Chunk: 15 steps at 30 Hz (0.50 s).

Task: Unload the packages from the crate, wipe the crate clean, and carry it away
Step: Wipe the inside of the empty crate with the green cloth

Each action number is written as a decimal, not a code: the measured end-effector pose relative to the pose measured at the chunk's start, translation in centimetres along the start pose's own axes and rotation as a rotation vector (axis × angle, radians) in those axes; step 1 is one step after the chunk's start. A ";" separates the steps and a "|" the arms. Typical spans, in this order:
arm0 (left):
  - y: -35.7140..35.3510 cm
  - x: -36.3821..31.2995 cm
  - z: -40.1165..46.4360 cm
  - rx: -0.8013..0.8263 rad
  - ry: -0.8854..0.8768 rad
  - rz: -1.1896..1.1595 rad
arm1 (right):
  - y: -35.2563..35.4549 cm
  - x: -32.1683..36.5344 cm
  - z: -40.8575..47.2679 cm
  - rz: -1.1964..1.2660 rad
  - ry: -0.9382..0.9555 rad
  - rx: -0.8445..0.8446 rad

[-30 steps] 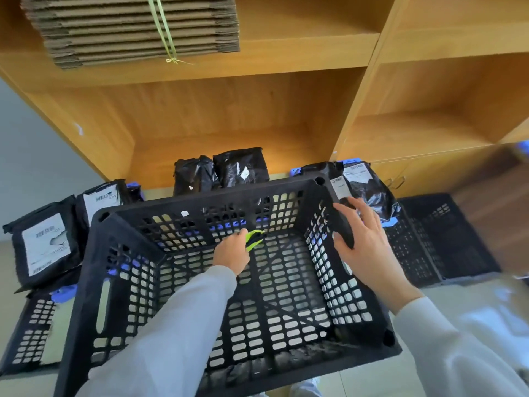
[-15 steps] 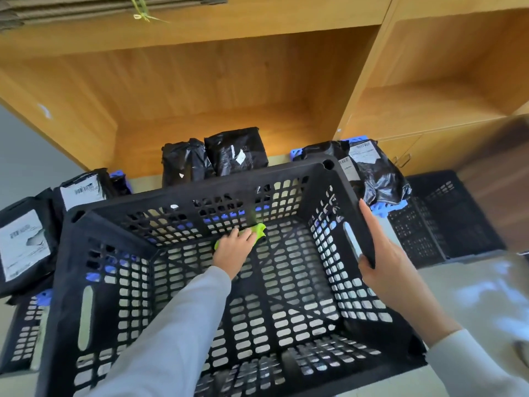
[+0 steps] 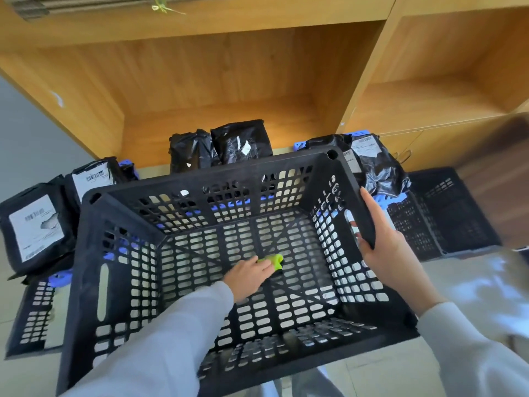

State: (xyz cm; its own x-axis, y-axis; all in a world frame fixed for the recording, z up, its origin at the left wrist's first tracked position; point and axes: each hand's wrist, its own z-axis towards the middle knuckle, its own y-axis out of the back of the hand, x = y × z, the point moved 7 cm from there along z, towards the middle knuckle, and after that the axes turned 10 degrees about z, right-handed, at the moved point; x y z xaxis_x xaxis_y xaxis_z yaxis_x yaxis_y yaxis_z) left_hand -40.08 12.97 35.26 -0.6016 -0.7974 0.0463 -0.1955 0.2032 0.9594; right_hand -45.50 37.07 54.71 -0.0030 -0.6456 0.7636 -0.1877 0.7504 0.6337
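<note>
We press a green cloth [image 3: 272, 259] under our left hand [image 3: 246, 277] on the floor of the black crate [image 3: 120, 196]; our right hand [image 3: 389, 250] grips its right rim.

Crate [image 3: 94, 253] at centre, cloth [image 3: 272, 258] inside on its floor, packages at nine [image 3: 37, 224], twelve [image 3: 240, 141] and two o'clock [image 3: 378, 167], shelves [image 3: 217, 81] behind.

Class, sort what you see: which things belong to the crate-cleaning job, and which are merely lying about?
Job: black crate; green cloth; left hand; right hand; black packages.

Lying about: flattened crates; bundled cardboard; wooden shelves.
</note>
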 end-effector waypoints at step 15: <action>-0.5 -7.2 -2.1 0.248 -0.382 -0.357 | 0.2 0.1 -0.4 -0.022 -0.006 -0.013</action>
State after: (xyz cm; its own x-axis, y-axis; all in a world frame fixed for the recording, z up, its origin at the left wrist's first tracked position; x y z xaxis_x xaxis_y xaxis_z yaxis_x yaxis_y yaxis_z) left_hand -34.02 17.41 35.08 -0.6928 -0.5891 -0.4159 -0.5857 0.1233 0.8011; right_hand -45.16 37.18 54.97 -0.0045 -0.6630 0.7486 -0.1754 0.7375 0.6521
